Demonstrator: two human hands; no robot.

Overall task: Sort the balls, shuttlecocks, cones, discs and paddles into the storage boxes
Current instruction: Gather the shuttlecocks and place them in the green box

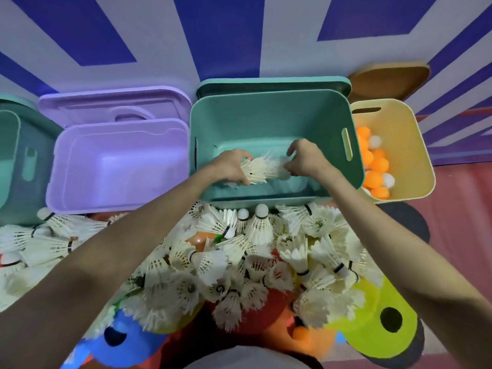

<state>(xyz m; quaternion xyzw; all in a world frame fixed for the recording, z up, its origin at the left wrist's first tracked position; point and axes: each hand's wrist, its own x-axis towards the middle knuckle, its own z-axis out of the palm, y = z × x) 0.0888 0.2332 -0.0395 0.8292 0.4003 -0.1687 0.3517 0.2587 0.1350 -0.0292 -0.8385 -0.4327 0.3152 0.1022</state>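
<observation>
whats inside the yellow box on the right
The yellow box holds orange balls mixed with a few white balls. The teal box beside it covers its left side, so anything there is hidden.

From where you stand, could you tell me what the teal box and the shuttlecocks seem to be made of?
The teal box looks like matte moulded plastic, with smooth walls and cut-out handle slots. The shuttlecocks look like white feather skirts on rounded, probably cork, bases; separate quills show.

Left hand (pixel 231 166), right hand (pixel 303 158) both curled (arms outstretched), gripping.
</observation>
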